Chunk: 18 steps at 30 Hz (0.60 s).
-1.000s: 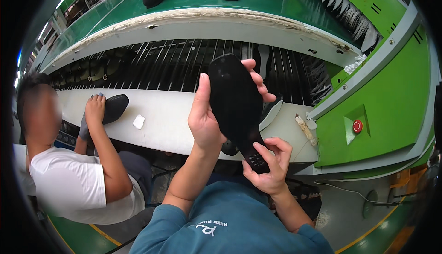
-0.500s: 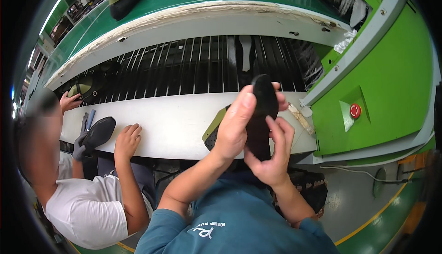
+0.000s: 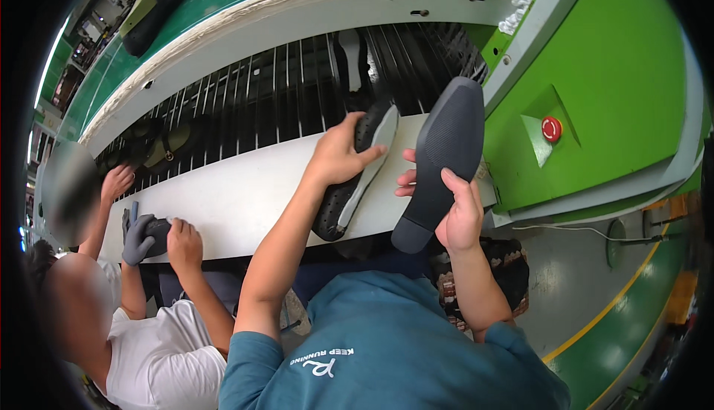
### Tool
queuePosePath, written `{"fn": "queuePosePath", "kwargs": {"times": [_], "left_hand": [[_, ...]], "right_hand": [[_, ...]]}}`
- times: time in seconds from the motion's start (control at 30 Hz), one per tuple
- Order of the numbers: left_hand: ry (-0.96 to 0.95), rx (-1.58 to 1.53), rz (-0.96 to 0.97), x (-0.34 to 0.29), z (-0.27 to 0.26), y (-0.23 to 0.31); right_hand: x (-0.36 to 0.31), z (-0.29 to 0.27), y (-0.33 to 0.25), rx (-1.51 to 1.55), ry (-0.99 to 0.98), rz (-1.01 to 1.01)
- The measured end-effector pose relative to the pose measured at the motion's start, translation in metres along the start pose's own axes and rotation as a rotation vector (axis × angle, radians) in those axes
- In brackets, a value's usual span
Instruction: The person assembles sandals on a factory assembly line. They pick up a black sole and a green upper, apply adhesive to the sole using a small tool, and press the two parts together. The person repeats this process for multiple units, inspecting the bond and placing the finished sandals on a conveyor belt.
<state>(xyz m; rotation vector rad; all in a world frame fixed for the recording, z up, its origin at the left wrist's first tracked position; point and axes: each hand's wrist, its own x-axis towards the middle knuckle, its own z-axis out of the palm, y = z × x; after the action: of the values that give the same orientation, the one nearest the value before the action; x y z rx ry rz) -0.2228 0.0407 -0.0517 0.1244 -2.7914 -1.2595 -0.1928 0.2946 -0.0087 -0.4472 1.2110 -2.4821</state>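
Note:
My right hand (image 3: 462, 213) grips a black shoe sole (image 3: 451, 139), held up with its textured face toward me and its heel end low. To its left, my left hand (image 3: 343, 151) has its fingers and thumb around a black perforated shoe (image 3: 338, 205). That shoe is tipped on its side, and its pale grey underside (image 3: 372, 165) faces right. It lies over the white ledge (image 3: 253, 187), with its far end beside the metal bars. My left fingertips are partly hidden behind the shoe.
Another dark shoe with a grey underside (image 3: 350, 60) lies on the bars (image 3: 286, 90). An olive shoe (image 3: 171, 146) is farther left. At left, a co-worker's gloved hand (image 3: 137, 239) holds a dark sole. Right stands a green machine housing (image 3: 617, 98) with a red button (image 3: 551, 129).
My left hand has left the sole and taken the shoe from the ledge, tipping it on its side. My right hand alone now holds the sole, turned to show its textured face.

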Motion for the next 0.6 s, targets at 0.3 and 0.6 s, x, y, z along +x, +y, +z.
{"fn": "queuePosePath", "kwargs": {"times": [0.3, 0.6], "left_hand": [[0.452, -0.738, 0.267, -0.064, -0.053, 0.072], [0.426, -0.701, 0.389, -0.086, -0.068, 0.072]], "right_hand": [[0.000, 0.010, -0.003, 0.046, -0.094, 0.054], [-0.012, 0.037, 0.001, 0.003, -0.193, 0.067]]}}
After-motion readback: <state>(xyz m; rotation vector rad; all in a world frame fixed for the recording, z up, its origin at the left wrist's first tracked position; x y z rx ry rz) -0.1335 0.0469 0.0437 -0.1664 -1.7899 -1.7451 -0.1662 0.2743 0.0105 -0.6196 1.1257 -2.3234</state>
